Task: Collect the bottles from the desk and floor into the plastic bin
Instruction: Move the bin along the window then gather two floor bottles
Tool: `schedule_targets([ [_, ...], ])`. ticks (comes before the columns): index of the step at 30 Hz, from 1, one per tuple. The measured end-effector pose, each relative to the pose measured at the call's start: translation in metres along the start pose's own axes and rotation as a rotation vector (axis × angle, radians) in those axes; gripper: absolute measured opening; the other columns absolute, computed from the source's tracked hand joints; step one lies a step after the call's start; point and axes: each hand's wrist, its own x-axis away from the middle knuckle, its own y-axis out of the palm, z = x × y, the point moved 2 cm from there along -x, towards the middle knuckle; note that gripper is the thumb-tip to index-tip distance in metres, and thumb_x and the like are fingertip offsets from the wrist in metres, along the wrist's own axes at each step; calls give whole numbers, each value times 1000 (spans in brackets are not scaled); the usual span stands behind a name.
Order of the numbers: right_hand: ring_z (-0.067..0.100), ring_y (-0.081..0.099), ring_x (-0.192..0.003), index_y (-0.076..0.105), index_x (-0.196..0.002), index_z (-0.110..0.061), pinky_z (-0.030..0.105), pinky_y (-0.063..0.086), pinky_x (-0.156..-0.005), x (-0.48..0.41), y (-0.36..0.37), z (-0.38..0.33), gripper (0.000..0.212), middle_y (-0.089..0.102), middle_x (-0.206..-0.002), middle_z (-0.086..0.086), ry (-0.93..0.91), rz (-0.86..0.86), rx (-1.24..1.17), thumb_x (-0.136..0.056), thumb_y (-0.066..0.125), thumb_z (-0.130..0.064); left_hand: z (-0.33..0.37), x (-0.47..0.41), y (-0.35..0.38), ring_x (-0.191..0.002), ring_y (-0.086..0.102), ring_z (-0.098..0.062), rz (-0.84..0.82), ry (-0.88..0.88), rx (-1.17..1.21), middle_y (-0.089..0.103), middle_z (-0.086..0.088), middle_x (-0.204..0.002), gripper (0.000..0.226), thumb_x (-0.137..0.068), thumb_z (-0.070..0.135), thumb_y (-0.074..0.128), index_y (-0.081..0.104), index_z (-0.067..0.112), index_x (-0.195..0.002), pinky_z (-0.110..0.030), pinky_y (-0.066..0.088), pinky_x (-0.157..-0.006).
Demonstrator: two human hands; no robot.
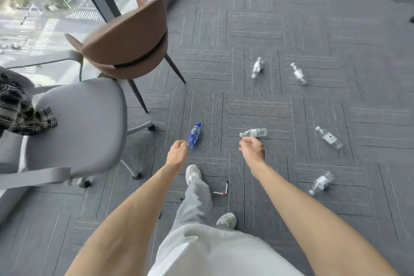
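My left grip (178,149) clamps the blue bottle (194,135) by its base at 11 o'clock, right grip (252,148) curls at the clear bottle (254,132) neck at 1 o'clock, hold unclear; one each for carrying, I'd guess.

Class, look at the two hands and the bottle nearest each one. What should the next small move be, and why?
Probably close the left hand on the blue bottle and the right hand on the clear bottle. Each hand is right beside its bottle, though whether it already grips is unclear. No bin shows.
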Motion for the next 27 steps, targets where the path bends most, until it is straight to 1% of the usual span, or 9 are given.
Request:
schedule_targets([
  [4,18,65,-103,65,-116,-20,28,44,-82,-50,18,1,28,69,-111,-1,77,6,43,-89,56,-22,1,-60,14,-108,57,-24,-21,-60,-10,62,-5,-116,29,-96,28,38,57,17,-116,-45,46,-100],
  [9,20,65,-104,65,-114,-19,27,45,-83,-135,51,-2,25,71,-109,3,122,87,26,-90,57,-21,4,-158,36,-107,57,-29,-79,-80,-137,62,-9,-115,31,-96,28,38,56,14,-117,-42,48,-95],
  [12,18,66,-102,66,-113,-20,28,46,-83,-206,80,7,26,71,-107,0,162,51,54,-89,58,-23,-13,-234,58,-111,56,-28,-56,-144,-173,61,-8,-122,33,-95,28,38,55,15,-121,-44,46,-99],
  [17,17,65,-104,64,-112,-26,32,49,-91,-320,130,41,26,71,-108,-3,153,-42,101,-87,59,-28,-40,-359,105,-110,52,-24,1,-162,-222,58,-5,-124,37,-98,27,36,53,13,-127,-33,39,-95],
  [20,15,64,-103,64,-109,-27,32,48,-88,-394,159,76,22,69,-107,-5,170,-47,76,-88,58,-29,-82,-432,142,-106,53,-25,7,-155,-313,58,-6,-117,36,-99,25,34,54,9,-123,-32,38,-88],
  [22,16,66,-103,64,-104,-26,32,49,-90,-439,179,103,15,70,-106,-5,183,-4,34,-89,59,-26,-115,-477,164,-105,56,-30,8,-155,-387,61,-13,-114,33,-97,24,35,57,5,-115,-34,39,-83],
  [24,16,66,-103,65,-106,-25,30,48,-85,-474,197,127,17,70,-106,-5,179,4,30,-90,59,-24,-142,-516,181,-98,59,-32,15,-157,-383,63,-19,-105,32,-93,28,42,59,3,-104,-33,40,-77],
  [25,14,65,-103,65,-110,-24,27,46,-80,-494,207,142,21,70,-107,-5,168,-3,37,-90,59,-24,-159,-541,192,-100,59,-32,16,-151,-393,62,-19,-106,37,-89,35,47,59,3,-104,-35,42,-80],
  [27,10,62,-103,63,-118,-23,18,39,-70,-527,223,170,27,68,-109,-5,148,-38,38,-92,57,-21,-187,-582,208,-121,48,-32,20,-142,-467,52,-17,-124,59,-82,46,60,52,3,-123,-40,39,-99],
])
